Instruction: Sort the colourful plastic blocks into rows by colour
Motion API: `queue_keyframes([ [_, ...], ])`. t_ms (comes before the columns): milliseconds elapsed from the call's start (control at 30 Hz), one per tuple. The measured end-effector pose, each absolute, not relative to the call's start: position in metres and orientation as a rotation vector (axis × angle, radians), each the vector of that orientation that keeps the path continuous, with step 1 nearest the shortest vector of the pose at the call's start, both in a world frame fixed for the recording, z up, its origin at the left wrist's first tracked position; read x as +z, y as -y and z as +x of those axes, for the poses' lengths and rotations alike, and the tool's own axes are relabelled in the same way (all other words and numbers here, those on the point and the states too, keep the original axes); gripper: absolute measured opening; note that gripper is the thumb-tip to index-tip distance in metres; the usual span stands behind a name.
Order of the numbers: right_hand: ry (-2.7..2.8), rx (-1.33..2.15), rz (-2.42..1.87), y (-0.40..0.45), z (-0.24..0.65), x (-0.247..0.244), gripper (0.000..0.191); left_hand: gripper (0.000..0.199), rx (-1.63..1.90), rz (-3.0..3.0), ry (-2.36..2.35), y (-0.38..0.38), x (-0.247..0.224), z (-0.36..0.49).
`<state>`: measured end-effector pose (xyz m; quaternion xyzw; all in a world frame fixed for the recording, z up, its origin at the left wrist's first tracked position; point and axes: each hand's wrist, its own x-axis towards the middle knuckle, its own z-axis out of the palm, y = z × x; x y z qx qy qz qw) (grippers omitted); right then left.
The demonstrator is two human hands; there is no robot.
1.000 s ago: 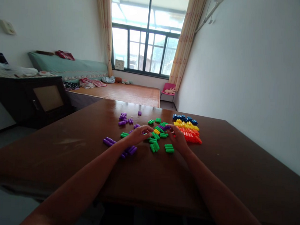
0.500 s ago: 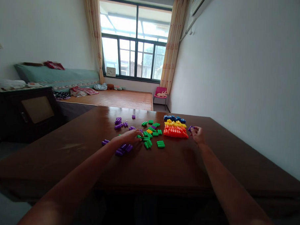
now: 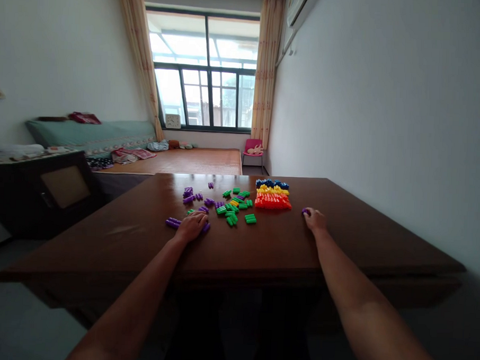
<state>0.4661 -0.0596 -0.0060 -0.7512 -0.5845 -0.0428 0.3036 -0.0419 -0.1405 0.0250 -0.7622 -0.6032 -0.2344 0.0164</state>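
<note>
Purple pieces (image 3: 189, 199) look glossy, like joined tubes.

pieces (image 3: 250, 218): purple, green, orange-red, yellow, dark blue | worktop (image 3: 261, 250): brown | curtains (image 3: 264, 69): beige, red-patterned | chair (image 3: 249, 144): pink | window frame (image 3: 210, 69): dark green

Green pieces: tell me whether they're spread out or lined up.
Spread out: the green pieces lie at differing angles, some with gaps between.

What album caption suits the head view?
Right hand holds a purple piece, left hand over other purple pieces, green pieces between.
</note>
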Motion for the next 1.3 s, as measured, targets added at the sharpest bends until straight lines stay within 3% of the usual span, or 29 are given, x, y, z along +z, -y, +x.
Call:
queue_keyframes([
  [333, 1.957, 0.018, -1.794, 0.085, 0.448, -0.003, 0.035, 0.036, -0.758, -2.242, 1.995, 0.141, 0.031, -0.037],
  [800, 2.143, 0.244, -1.344, 0.081, 0.312, 0.005, 0.03, 0.034, -0.761, -2.171, 2.0, 0.145, 0.027, -0.04],
  [967, 1.943, 0.162, -1.328, 0.098, 0.308, 0.01, 0.035, 0.035, -0.781, -2.143, 2.012, 0.143, 0.025, -0.04],
  [1300, 2.415, 0.004, -1.093, 0.131, 0.292, 0.024, 0.029, 0.036, -1.007, -2.028, 2.039, 0.151, 0.034, -0.038],
])
